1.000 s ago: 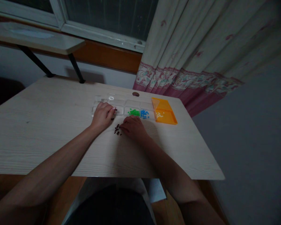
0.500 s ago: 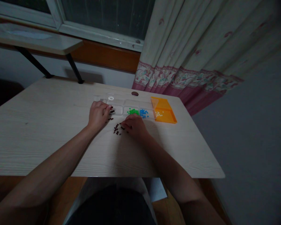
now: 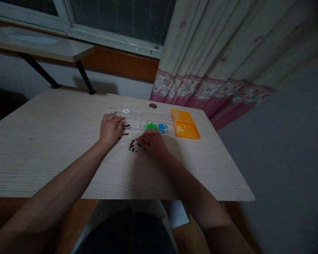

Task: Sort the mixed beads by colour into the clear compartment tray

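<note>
My left hand is over the left end of a clear plastic divided box. Its fingertips are slightly apart, with nothing visible between them. Just below them, dark brown beads lie in the front left compartment. To the right, my right hand is closed in a pinch at the edge of a loose pile of dark brown beads on the table. A dark bead shows at its fingertips. Green beads and blue beads fill neighbouring compartments, partly behind the right hand.
An open orange case with white beads adjoins the box's right end. A dark round grommet sits near the back edge of the wooden table. A raised shelf stands at the back left; a curtain hangs behind.
The dark bead at my left fingertips has dropped into the compartment, and those fingers have parted and shifted slightly. My right hand stays in nearly the same place by the pile.
</note>
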Available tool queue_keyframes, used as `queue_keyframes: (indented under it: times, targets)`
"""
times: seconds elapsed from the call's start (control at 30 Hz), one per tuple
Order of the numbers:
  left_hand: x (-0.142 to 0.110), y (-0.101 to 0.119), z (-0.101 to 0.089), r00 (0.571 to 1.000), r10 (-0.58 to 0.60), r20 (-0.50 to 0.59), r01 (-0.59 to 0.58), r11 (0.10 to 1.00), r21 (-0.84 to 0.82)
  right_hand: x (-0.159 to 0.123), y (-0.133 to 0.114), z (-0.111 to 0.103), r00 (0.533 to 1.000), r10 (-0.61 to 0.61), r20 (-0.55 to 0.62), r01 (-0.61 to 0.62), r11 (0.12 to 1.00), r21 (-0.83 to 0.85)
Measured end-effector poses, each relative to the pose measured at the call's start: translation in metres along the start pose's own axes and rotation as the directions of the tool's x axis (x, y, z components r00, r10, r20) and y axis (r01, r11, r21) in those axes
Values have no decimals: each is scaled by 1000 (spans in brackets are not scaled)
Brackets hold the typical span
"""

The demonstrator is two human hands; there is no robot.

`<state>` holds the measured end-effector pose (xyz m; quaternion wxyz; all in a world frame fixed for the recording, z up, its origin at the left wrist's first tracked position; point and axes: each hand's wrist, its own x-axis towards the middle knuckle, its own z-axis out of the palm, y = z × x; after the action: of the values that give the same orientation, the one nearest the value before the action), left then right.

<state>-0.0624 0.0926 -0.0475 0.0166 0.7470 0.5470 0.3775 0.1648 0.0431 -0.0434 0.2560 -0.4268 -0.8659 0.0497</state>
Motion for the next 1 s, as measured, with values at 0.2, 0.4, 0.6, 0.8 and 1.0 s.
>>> queue_keyframes:
  times: [0.2, 0.4, 0.6, 0.8, 1.0]
  targets:
    - [-1, 6, -1, 996, 84, 4, -84, 994, -63, -1, 1, 0, 999, 13, -48, -14, 1000, -16]
    - [-6, 21, -3, 917, 365, 161, -334, 923, -190, -2, 2, -2, 991, 58, -118, -59, 998, -3]
    - [-9, 25, 0, 857, 452, 246, -400, 886, -234, -1, 0, -2, 988, 58, -141, -58, 998, 3]
    - [-9, 24, 2, 834, 482, 268, -429, 872, -236, -1, -1, -1, 988, 35, -153, -36, 999, -5]
    - [-8, 24, 1, 822, 495, 281, -434, 865, -253, -1, -4, -4, 985, 8, -172, -21, 997, -74]
